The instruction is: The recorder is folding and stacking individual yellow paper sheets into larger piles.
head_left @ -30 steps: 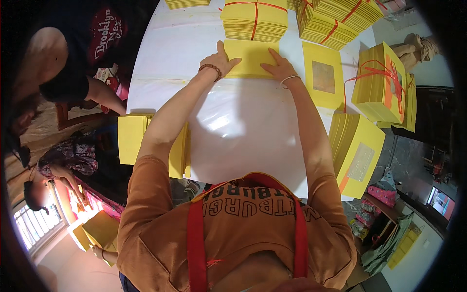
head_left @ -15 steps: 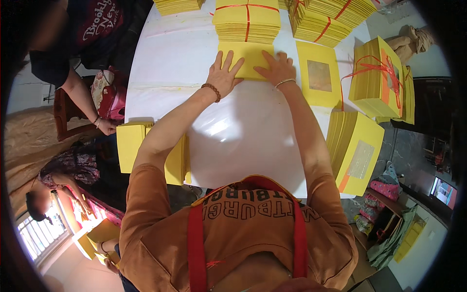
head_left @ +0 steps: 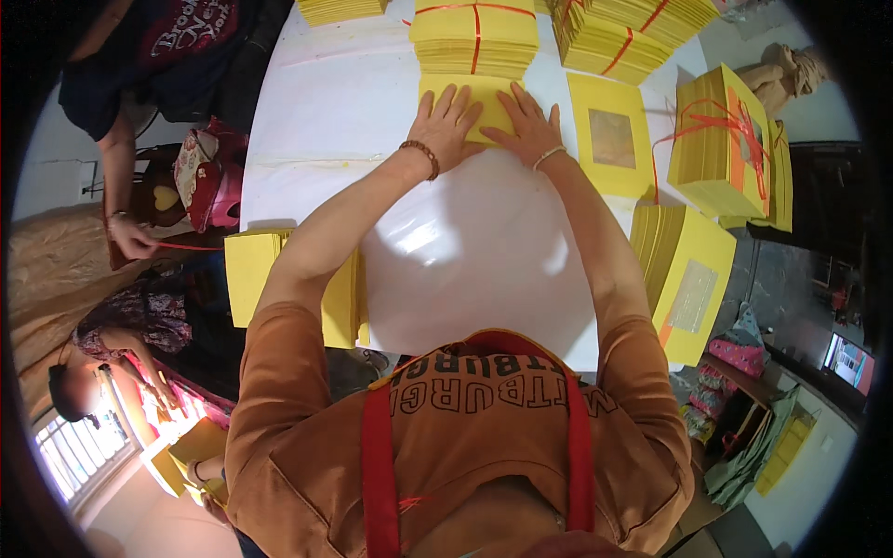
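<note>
A flat yellow paper piece [head_left: 490, 96] lies on the white table, just in front of a red-tied yellow stack [head_left: 465, 42]. My left hand [head_left: 446, 123] is flat with fingers spread, its fingertips on the left part of the paper. My right hand [head_left: 528, 128] presses on the right part, fingers apart and thumb pointing inward. Neither hand grips anything. To the right of my right hand lies a flat yellow envelope [head_left: 606, 102] with a rectangular window. The hands hide part of the paper's near edge.
More yellow bundles tied with red string [head_left: 619, 42] stand at the back right. A tied stack [head_left: 716, 139] and a windowed stack [head_left: 688, 279] stand along the right edge. Another yellow stack [head_left: 251, 279] is by my left forearm. At left, a co-worker's hand [head_left: 135, 240] holds red string.
My left hand has slid a little right and forward; my right hand has moved slightly forward, its fingers reaching further onto the paper. The co-worker's hand has moved left, drawing out red string.
</note>
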{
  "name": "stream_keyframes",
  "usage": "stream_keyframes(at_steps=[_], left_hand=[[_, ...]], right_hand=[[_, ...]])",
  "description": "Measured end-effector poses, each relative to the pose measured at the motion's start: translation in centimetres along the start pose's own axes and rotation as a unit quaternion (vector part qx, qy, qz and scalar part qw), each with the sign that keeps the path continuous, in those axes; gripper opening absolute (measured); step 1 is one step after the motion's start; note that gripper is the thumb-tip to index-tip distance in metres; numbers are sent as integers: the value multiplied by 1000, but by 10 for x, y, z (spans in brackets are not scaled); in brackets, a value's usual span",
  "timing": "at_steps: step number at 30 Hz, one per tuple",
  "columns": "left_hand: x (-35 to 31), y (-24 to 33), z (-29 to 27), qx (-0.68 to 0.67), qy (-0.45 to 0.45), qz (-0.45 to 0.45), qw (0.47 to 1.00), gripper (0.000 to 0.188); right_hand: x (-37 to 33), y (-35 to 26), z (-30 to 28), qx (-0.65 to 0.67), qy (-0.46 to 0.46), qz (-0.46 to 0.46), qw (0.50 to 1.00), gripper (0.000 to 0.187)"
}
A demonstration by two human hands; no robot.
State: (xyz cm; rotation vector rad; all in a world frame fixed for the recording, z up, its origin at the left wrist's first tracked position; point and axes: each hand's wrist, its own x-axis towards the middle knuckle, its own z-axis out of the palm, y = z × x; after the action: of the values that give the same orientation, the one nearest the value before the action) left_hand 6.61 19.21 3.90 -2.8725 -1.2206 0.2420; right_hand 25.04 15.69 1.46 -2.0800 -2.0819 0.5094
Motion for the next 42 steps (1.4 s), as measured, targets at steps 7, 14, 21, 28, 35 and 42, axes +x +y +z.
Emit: stream_keyframes(at_steps=[7,14,21,28,35,42], left_hand=[[10,3,27,-35,61,42,997,63],[10,-3,28,35,57,55,996,64],[11,-1,3,50,55,79,994,65],[11,15,-19,50,47,62,996,77],[14,30,-46,-28,134,-4,991,64],[-57,212,-108,-330,263,215,880,30]], right_hand=[[10,7,-7,-18,-21,8,1000,73],[-42,-11,-125,324,-7,-16,946,69],[-184,51,-228,255,57,9,965,54],[-284,140,-212,317,107,30,942,50],[-351,177,-200,274,134,26,952,41],[-387,207,-156,191,143,-30,971,31]])
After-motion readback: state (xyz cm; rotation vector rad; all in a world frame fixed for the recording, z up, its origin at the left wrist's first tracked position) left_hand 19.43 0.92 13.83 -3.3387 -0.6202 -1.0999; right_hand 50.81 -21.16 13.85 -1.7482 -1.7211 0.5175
